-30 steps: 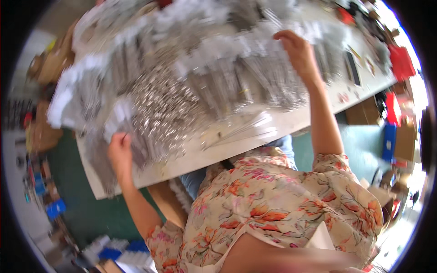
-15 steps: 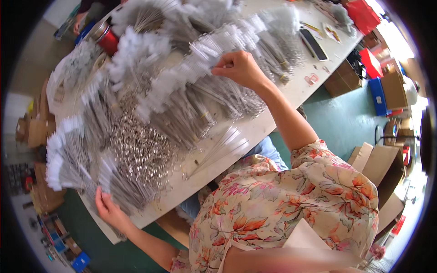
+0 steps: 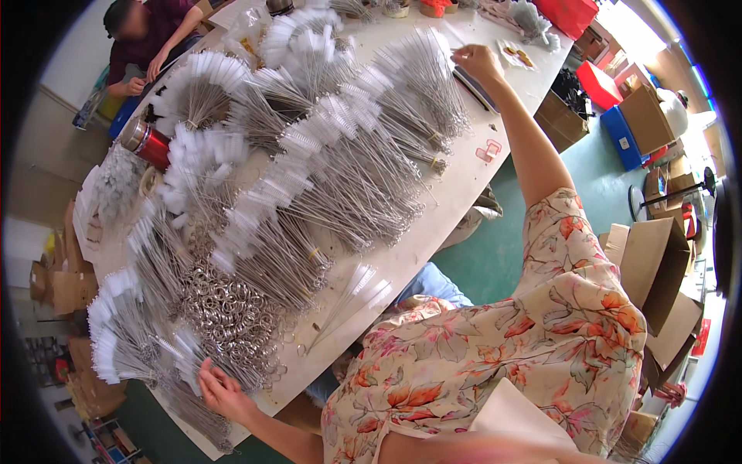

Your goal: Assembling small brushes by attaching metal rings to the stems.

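Observation:
Thin wire brushes with white bristle heads lie in bundles across the table. My right hand (image 3: 479,63) is stretched out to the far right, above a dark phone (image 3: 473,89) and beside a fanned brush bundle (image 3: 421,73). Its fingers are pinched, and a pale blurred strip shows by the fingertips; I cannot make out what it is. At the lower left, my left hand (image 3: 222,390) rests with curled fingers against a small brush bundle (image 3: 189,357). What its fingertips hold, if anything, is hidden. A pile of metal rings (image 3: 228,313) lies just beyond it.
Several loose brushes (image 3: 352,298) lie near the front edge. A red metal flask (image 3: 145,143) stands at the left. Across the table sits another person (image 3: 158,42). Cardboard boxes (image 3: 645,267) and a blue crate (image 3: 622,138) stand on the floor at right.
My right hand has gone from above the middle brush bundles to the far right, over the phone. The view has shifted, showing more of the other person. My left hand stays by the lower-left brushes.

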`<state>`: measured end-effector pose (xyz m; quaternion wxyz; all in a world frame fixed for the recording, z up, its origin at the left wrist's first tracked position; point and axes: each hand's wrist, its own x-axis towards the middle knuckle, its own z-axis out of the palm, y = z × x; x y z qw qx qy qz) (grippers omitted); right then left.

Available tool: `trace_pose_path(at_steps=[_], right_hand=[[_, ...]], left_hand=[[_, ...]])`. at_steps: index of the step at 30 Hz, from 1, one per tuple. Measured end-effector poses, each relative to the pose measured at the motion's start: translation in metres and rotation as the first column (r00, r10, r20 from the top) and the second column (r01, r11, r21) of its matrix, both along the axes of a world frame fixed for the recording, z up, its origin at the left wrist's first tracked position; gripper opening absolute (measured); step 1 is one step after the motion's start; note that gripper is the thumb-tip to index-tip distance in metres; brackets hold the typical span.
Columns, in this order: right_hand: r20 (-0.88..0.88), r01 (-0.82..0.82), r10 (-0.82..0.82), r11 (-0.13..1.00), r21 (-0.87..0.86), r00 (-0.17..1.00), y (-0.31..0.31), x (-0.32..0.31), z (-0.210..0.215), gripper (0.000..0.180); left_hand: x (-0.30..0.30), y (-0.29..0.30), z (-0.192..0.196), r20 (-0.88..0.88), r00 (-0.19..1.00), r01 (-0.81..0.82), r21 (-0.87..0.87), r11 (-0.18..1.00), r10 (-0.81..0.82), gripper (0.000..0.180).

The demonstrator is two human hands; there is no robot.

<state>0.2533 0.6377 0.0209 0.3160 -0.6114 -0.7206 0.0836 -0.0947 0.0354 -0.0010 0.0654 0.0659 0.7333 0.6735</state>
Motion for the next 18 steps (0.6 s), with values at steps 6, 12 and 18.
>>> trace_pose_path(at_steps=[6,12,18], right_hand=[[0.06,-0.155,0.159,0.986,-0.068,0.985,-0.007,-0.002,-0.006,0.03],[-0.006,-0.284,0.292,0.934,0.219,0.956,-0.068,-0.039,0.066,0.022],[-0.853,-0.951,0.517,0.295,0.097,0.073,-0.227,-0.149,0.069,0.025]], left_hand=[[0.006,0.019,0.0,0.036,0.997,0.067,0.066,0.996,-0.07,0.029],[0.018,0.059,0.016,0.08,0.966,0.211,0.314,0.926,-0.247,0.024],[0.066,0.132,0.043,-0.223,0.764,0.636,0.1,0.765,-0.606,0.021]])
